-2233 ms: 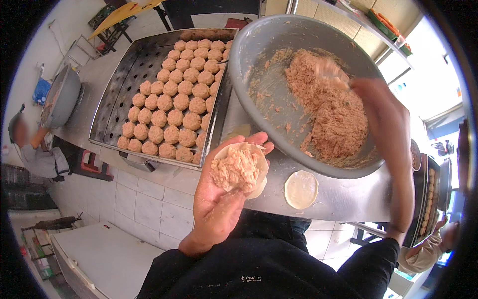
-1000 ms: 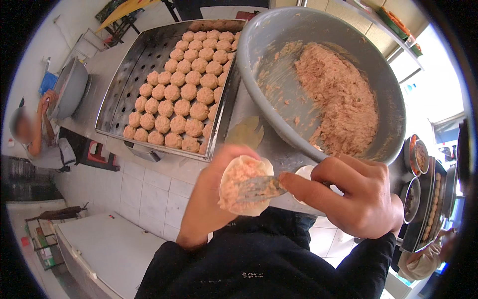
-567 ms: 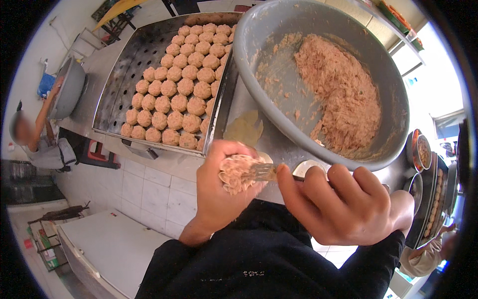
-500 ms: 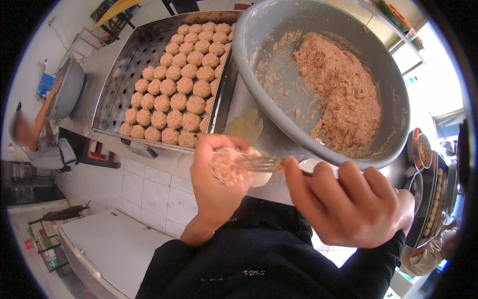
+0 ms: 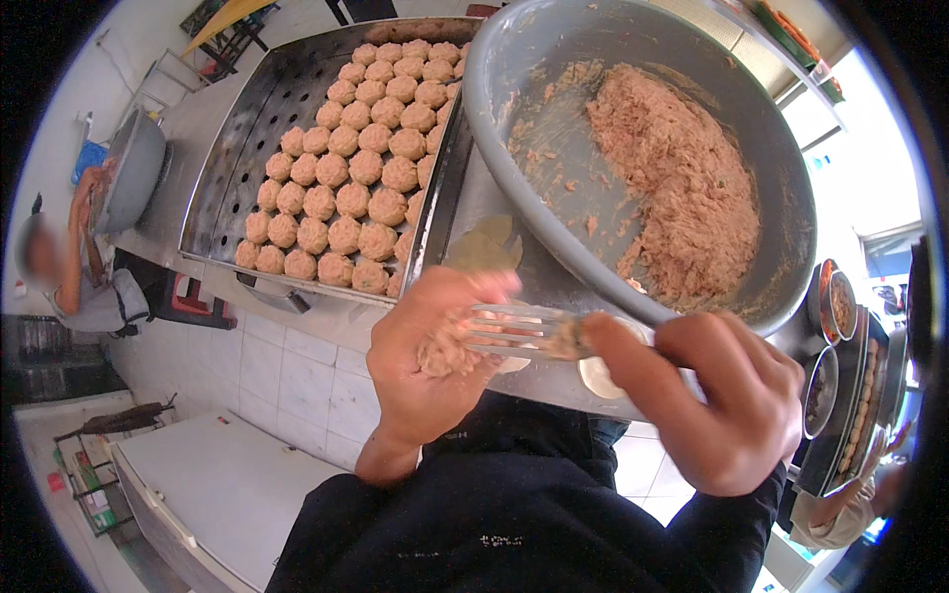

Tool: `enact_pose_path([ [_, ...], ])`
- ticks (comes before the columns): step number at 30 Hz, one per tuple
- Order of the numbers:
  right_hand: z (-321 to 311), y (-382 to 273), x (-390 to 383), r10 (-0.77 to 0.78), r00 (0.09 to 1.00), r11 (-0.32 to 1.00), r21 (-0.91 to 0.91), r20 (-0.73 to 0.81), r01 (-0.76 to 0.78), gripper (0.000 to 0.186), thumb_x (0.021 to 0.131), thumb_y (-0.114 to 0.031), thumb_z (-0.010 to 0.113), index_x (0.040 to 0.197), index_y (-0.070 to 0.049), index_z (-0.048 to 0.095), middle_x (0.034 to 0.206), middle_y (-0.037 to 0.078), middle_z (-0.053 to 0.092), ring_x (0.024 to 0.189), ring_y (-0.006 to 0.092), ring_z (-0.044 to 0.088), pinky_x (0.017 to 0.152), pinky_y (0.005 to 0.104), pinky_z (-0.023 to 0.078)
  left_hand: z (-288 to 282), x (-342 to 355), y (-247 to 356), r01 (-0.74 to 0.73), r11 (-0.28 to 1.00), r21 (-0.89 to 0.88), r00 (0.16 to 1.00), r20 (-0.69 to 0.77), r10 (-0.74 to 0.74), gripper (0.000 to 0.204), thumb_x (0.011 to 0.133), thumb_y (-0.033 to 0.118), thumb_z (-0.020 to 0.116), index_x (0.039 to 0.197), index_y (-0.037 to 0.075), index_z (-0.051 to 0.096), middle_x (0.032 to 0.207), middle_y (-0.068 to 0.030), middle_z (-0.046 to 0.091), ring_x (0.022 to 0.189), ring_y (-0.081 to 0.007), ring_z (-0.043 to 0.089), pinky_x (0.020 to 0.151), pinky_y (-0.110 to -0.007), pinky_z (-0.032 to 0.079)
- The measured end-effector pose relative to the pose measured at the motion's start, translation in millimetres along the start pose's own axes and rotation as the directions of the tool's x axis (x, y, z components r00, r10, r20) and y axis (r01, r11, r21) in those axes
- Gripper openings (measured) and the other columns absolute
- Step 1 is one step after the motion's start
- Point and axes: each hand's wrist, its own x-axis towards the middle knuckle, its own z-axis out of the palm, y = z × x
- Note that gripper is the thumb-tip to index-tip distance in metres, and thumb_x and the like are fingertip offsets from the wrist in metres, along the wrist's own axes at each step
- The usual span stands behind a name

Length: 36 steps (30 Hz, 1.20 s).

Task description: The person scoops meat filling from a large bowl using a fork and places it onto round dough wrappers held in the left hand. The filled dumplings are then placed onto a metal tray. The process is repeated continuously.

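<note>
My left hand (image 5: 405,366) is cupped around a lump of pinkish filling (image 5: 447,356); any wrapper under it is hidden by the fingers. A metal fork (image 5: 499,334) lies with its tines against that lump, and more filling clings near its neck. My right hand (image 5: 717,400), blurred by motion, grips the fork's handle. A pale round wrapper (image 5: 598,379) shows on the table beneath the right fingers. Just beyond the left hand are thin yellowish sheets (image 5: 484,249), perhaps wrappers. A big grey basin (image 5: 509,178) holds a mound of the same filling (image 5: 682,188).
A perforated metal tray (image 5: 229,183) carries rows of round filled dumplings (image 5: 333,171). At the left, a person (image 5: 84,257) reaches into another grey basin (image 5: 138,173). On the right stand bowls (image 5: 820,390), another tray of dumplings (image 5: 858,420) and a second person (image 5: 840,509).
My right hand has turned and shifted slightly, so the fork now lies flatter, its tines showing more broadly across the filling. The left fingers have closed a little more around the lump.
</note>
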Motion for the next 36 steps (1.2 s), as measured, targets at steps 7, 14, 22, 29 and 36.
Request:
enact_pose_path([
  [7,4,8,-4,0.048,0.998,0.989,0.135,0.034,-0.052,0.027,0.085,-0.019,0.080,0.109,-0.007,0.081,0.072,-0.002,0.057,0.054,0.0081,0.058,0.044,0.0286,0.051,18,5,10,0.096,0.982,-0.161,0.977,-0.174,-0.124,0.043,0.077,-0.007,0.088,0.116,-0.001,0.070,0.098,-0.0091,0.065,0.089,-0.0208,0.066,0.087,-0.031,0.056],
  [14,3,7,2,-0.035,0.994,0.981,0.194,0.107,0.013,0.024,0.083,-0.020,0.083,0.104,-0.010,0.082,0.073,-0.002,0.060,0.057,0.0086,0.063,0.046,0.0280,0.051,6,10,-1,-0.010,0.998,-0.064,1.000,0.026,0.012,0.045,0.077,-0.009,0.086,0.116,0.000,0.066,0.106,-0.0105,0.065,0.096,-0.0195,0.065,0.090,-0.031,0.054],
  [22,8,14,-4,-0.045,0.994,0.990,0.141,0.097,0.031,0.032,0.079,-0.016,0.078,0.110,-0.009,0.082,0.075,-0.002,0.058,0.063,0.0085,0.063,0.047,0.0272,0.050,6,4,3,0.100,0.974,-0.205,0.993,-0.038,-0.110,0.028,0.074,-0.007,0.090,0.089,0.000,0.067,0.095,-0.0091,0.070,0.085,-0.0175,0.068,0.074,-0.031,0.052],
  [29,19,18,-5,-0.381,0.923,0.895,-0.229,0.057,0.383,0.038,0.073,-0.015,0.077,0.110,-0.015,0.083,0.083,-0.006,0.054,0.066,0.0039,0.050,0.049,0.0191,0.028,6,2,0,0.079,0.995,0.068,0.996,-0.041,-0.076,0.025,0.081,-0.002,0.091,0.090,0.001,0.067,0.087,-0.0062,0.069,0.079,-0.0118,0.067,0.067,-0.027,0.050],
  [36,18,17,3,-0.470,0.881,0.843,-0.274,0.046,0.464,0.036,0.076,-0.018,0.073,0.111,-0.016,0.082,0.081,-0.006,0.052,0.063,0.0040,0.046,0.051,0.0211,0.026,11,0,1,0.268,0.961,0.073,0.962,-0.082,-0.262,0.026,0.079,-0.005,0.087,0.091,0.002,0.065,0.084,-0.0039,0.066,0.080,-0.0076,0.064,0.068,-0.026,0.050],
])
